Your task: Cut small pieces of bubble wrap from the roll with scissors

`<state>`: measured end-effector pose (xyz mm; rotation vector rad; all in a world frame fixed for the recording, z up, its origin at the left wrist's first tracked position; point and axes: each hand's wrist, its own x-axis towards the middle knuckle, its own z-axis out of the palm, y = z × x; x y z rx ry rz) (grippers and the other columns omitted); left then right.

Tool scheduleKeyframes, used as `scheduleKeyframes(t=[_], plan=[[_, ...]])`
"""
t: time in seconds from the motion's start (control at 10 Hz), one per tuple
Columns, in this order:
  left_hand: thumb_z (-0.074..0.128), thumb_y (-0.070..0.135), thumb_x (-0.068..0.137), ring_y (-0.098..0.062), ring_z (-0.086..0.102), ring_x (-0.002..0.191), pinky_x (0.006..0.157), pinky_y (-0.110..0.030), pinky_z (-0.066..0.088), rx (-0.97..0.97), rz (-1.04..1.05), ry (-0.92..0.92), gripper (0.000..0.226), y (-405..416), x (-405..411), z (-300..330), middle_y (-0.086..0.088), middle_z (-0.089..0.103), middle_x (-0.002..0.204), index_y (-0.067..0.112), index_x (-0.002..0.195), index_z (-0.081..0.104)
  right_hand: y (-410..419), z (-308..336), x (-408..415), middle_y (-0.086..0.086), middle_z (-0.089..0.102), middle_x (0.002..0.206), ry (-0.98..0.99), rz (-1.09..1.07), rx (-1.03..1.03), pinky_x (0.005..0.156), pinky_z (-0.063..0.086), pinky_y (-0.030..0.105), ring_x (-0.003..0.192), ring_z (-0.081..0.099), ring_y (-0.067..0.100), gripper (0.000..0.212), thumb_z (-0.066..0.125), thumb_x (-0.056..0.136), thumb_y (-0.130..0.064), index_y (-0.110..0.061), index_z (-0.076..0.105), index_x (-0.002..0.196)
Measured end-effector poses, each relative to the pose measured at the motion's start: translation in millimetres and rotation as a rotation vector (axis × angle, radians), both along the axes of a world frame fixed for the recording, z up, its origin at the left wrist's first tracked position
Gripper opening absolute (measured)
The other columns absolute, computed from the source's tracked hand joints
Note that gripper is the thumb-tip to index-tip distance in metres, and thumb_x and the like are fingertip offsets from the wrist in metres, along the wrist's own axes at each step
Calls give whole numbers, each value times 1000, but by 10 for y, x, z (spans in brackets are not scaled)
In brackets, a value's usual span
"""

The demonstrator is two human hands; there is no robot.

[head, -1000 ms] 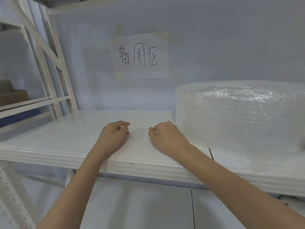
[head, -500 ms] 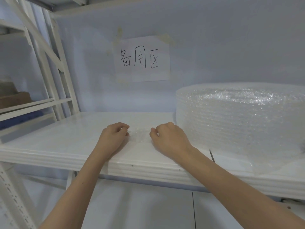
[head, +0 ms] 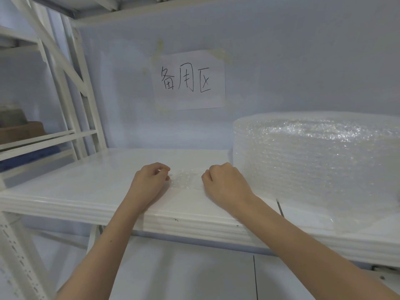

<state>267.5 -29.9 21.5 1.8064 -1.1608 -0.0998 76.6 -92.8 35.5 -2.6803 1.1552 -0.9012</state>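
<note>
Left hand [head: 149, 182] and right hand [head: 225, 185], fingers curled, pinch the opposite ends of a small bubble wrap piece [head: 186, 180] lying flat near the shelf's [head: 65, 191] front edge; the roll [head: 320, 159] stands toward the right end.

A pale bluish wall [head: 303, 61] fills the back, with a white paper sign [head: 189, 80] stuck on it bearing three handwritten black characters. In front runs a glossy white shelf [head: 86, 187], its front edge ridged. White metal rack uprights [head: 71, 87] climb on the left, and brown boxes [head: 19, 128] sit on the neighbouring rack.
</note>
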Motion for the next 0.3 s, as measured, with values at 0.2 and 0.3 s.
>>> scheduleKeyframes(t=[0.2, 0.3], plan=[[45, 21, 96, -4, 60, 88, 67, -16, 40, -13, 23, 44, 25, -14, 20, -8, 5, 72, 90, 23, 99, 70, -45, -53, 32, 7, 34, 55, -26, 61, -23, 44, 17, 32, 54, 32, 26, 37, 40, 88, -14, -8, 26, 54], [45, 21, 96, -7, 61, 89, 68, -17, 41, -33, 34, 83, 25, -17, 22, 11, 5, 72, 90, 23, 97, 70, -73, -36, 9, 7, 34, 54, -37, 16, -55, 44, 17, 32, 49, 26, 22, 34, 41, 86, -12, -9, 28, 55]])
